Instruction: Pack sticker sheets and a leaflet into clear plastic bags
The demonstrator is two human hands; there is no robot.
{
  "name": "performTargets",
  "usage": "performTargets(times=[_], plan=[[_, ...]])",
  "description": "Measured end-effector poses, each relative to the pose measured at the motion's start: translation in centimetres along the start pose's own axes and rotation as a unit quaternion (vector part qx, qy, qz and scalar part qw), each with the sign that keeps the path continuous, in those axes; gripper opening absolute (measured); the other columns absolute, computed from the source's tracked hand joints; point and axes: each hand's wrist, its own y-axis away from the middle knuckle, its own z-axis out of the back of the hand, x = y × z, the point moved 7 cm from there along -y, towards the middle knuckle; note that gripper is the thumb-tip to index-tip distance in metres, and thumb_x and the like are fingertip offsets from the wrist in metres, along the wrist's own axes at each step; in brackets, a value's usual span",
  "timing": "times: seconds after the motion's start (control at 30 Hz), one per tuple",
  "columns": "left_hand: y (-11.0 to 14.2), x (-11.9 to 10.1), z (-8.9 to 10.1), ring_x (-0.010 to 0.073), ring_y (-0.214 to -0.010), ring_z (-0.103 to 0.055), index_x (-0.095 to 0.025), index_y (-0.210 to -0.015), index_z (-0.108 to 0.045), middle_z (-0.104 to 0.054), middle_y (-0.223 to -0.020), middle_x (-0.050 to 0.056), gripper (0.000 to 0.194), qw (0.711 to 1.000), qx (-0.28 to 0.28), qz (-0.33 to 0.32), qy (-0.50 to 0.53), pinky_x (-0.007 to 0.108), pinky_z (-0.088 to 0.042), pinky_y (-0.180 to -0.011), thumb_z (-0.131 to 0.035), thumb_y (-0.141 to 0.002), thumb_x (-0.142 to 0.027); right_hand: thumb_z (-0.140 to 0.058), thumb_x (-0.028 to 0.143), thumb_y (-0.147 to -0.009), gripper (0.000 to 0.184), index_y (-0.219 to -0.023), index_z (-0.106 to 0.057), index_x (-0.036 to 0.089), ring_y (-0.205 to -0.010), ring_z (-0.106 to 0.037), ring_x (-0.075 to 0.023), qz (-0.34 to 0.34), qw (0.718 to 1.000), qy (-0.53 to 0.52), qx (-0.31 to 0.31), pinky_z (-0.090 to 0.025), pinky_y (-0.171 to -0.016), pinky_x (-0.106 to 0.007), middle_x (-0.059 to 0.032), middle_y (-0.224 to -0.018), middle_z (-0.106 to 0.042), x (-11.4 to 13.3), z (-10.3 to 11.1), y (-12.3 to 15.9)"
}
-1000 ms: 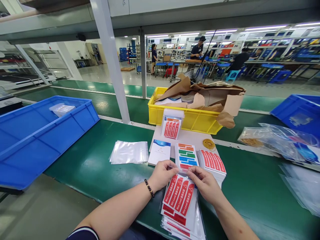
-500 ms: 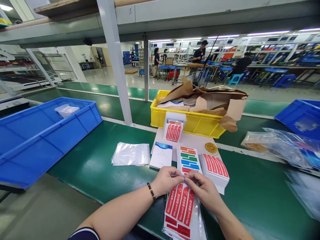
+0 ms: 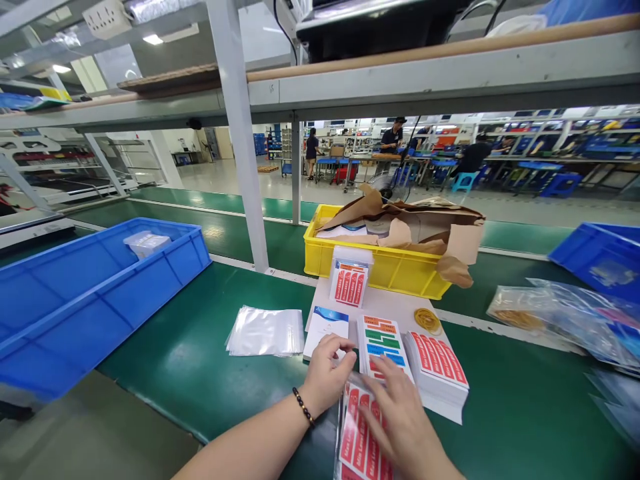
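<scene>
The bagged red label sheet (image 3: pixel 353 430) lies on the green work surface (image 3: pixel 200 360), nearer than the multicoloured label stack (image 3: pixel 381 339), with the right hand (image 3: pixel 403 420) loosely spread over it and the left hand (image 3: pixel 327 379) curled by its upper left corner, whether gripping film cannot be told.

Between five and six o'clock in the view, a white sheet (image 3: pixel 356 425) printed with slanting red Max and Min Level labels is seen face up in a clear plastic bag (image 3: pixel 356 378), partly covered, its far end pointed towards twelve.
</scene>
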Motion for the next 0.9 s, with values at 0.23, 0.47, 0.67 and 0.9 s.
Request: performTargets(times=[0.23,0.47,0.67,0.9], plan=[[-0.3,0.5,0.0,0.0127,-0.081,-0.051,-0.016,-0.083,-0.06,-0.058,-0.082,0.003,0.015,1.0,-0.005,-0.001,0.016,0.023,-0.039,-0.072,-0.046,-0.077,-0.019,-0.036,0.064,-0.071,0.068,-0.129,-0.034,0.028,-0.107,-0.042,-0.0377,0.157,0.983,0.08,0.047,-0.025,-0.085,-0.055,-0.0106,-0.121,-0.051,3.7,-5.5,4.2],[0.1,-0.3,0.0,0.0134,-0.084,-0.05,-0.016,-0.082,-0.059,-0.058,-0.082,0.003,0.015,0.999,-0.019,-0.048,-0.001,0.026,-0.038,-0.079,-0.045,-0.078,-0.017,-0.037,0.069,-0.067,0.073,-0.129,-0.032,0.031,-0.112,-0.036,-0.0448,0.128,0.988,0.029,0.076,-0.024,-0.081,-0.064,-0.0118,-0.129,-0.043,2.6,-8.2,5.4],[-0.1,-3.0,1.7,0.0122,-0.082,-0.052,-0.017,-0.086,-0.055,-0.059,-0.083,0.004,0.021,0.987,0.028,-0.068,-0.146,0.022,-0.038,-0.076,-0.035,-0.083,-0.024,-0.046,0.057,-0.071,0.062,-0.126,-0.037,0.031,-0.112,-0.041,-0.0372,0.08,0.992,-0.043,0.091,-0.035,-0.084,-0.056,-0.0091,-0.125,-0.047,2.1,-6.1,3.8],[-2.2,4.1,10.2,0.0212,-0.078,-0.057,-0.014,-0.076,-0.057,-0.062,-0.079,0.012,0.031,0.896,0.066,0.167,-0.406,0.028,-0.038,-0.067,-0.038,-0.078,-0.039,-0.047,0.028,-0.08,0.02,-0.095,-0.056,0.018,-0.098,-0.053,-0.0226,-0.075,0.98,-0.169,-0.069,-0.045,-0.082,-0.037,-0.0102,-0.101,-0.059,-0.9,3.3,-2.2]])
